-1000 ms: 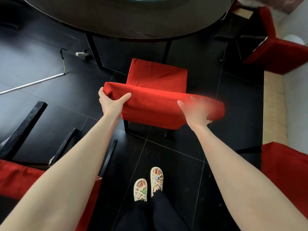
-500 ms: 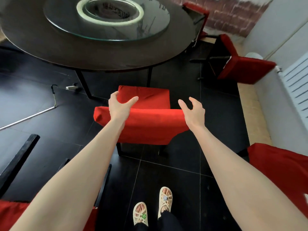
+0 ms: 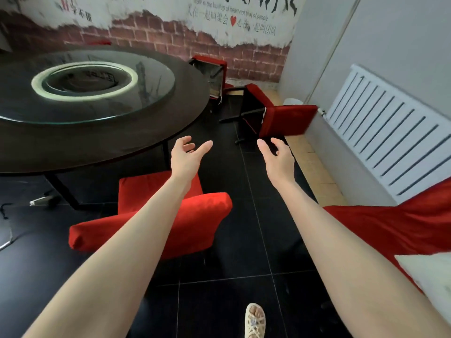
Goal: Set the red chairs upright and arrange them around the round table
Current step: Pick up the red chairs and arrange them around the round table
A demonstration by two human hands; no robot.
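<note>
The nearest red chair (image 3: 195, 215), soft and cloth-covered, stands upright with its padded seat at the rim of the dark round table (image 3: 170, 132). Farther on, a tipped chair (image 3: 285, 120) lies on its side near the white ribbed radiator (image 3: 390, 132), its black legs sticking out. The left hand (image 3: 185, 154) and right hand (image 3: 278, 157) hover over the glossy black tiles, fingers loosely spread and holding nothing.

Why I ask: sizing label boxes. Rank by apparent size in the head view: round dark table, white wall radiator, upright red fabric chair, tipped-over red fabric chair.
1. Round dark table
2. White wall radiator and upright red fabric chair: alike; the chair is nearer, partly behind an arm: unranked.
3. Tipped-over red fabric chair
</note>
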